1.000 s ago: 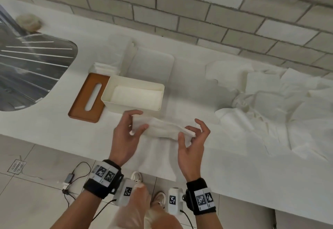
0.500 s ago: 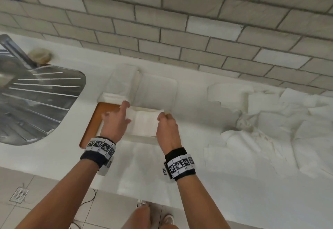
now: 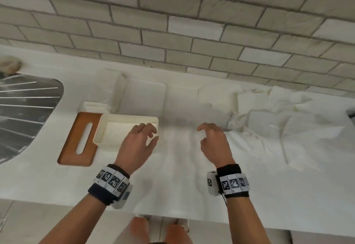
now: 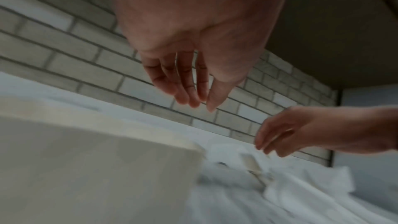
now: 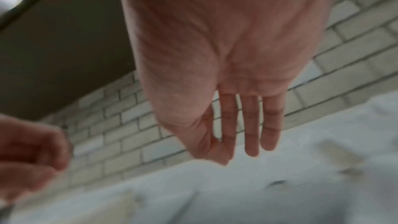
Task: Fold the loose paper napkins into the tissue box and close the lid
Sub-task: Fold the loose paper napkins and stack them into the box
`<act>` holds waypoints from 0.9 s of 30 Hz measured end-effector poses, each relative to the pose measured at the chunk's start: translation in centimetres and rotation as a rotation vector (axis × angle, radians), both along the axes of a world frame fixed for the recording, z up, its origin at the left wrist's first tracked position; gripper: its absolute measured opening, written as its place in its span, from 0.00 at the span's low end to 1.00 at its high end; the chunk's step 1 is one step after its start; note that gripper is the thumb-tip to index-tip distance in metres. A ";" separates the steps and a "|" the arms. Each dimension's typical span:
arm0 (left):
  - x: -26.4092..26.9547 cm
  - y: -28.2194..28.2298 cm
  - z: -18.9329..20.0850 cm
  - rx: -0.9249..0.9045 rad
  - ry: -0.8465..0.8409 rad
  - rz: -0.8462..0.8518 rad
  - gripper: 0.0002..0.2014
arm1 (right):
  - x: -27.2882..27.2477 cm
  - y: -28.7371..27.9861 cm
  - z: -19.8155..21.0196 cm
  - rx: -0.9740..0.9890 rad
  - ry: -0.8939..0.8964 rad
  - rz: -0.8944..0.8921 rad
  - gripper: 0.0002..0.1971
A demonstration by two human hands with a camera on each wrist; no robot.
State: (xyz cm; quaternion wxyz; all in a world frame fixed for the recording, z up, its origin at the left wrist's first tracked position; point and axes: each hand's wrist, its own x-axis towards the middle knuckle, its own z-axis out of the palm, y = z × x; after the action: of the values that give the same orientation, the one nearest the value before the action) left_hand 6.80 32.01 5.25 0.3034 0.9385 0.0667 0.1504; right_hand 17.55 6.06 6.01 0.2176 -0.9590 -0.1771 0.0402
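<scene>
The cream tissue box (image 3: 107, 121) stands open on the white counter, with folded napkins (image 3: 119, 133) lying inside. Its brown wooden lid (image 3: 80, 140), with a long slot, lies flat to the box's left. My left hand (image 3: 143, 138) hovers over the box's right end, fingers relaxed and empty; the left wrist view shows the left hand (image 4: 193, 91) above the box wall (image 4: 96, 159). My right hand (image 3: 210, 136) is in the air to the right of the box, fingers straight and empty, near the pile of loose napkins (image 3: 278, 124). The right wrist view shows the right hand (image 5: 241, 134) with nothing in it.
A steel sink drainer (image 3: 25, 113) lies at the far left. A small stack of folded napkins (image 3: 94, 106) and a white tray (image 3: 144, 97) sit behind the box. The brick wall (image 3: 172, 32) bounds the counter at the back. The counter's front edge runs just below my wrists.
Both hands carried a folded napkin from the counter's front edge into the box, let it go, and have moved right and apart, the right hand towards the loose pile.
</scene>
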 end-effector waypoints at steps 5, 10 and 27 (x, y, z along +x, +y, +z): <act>3.3 -10.6 -4.6 -0.027 0.313 -0.147 0.14 | 5.3 -8.5 -3.0 -0.427 -0.078 0.283 0.37; 6.0 -18.8 -9.1 0.079 0.607 -0.037 0.41 | 8.3 -12.6 -5.5 -0.652 -0.100 0.357 0.50; 5.8 -20.3 1.5 -0.874 0.080 -0.153 0.19 | 1.6 -17.0 2.1 0.640 0.305 0.020 0.13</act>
State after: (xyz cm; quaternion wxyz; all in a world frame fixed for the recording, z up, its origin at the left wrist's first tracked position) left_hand 12.60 11.67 6.72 0.6792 0.7293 0.0661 0.0486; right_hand 19.10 -10.92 8.11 0.5305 -0.8234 -0.1557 0.1276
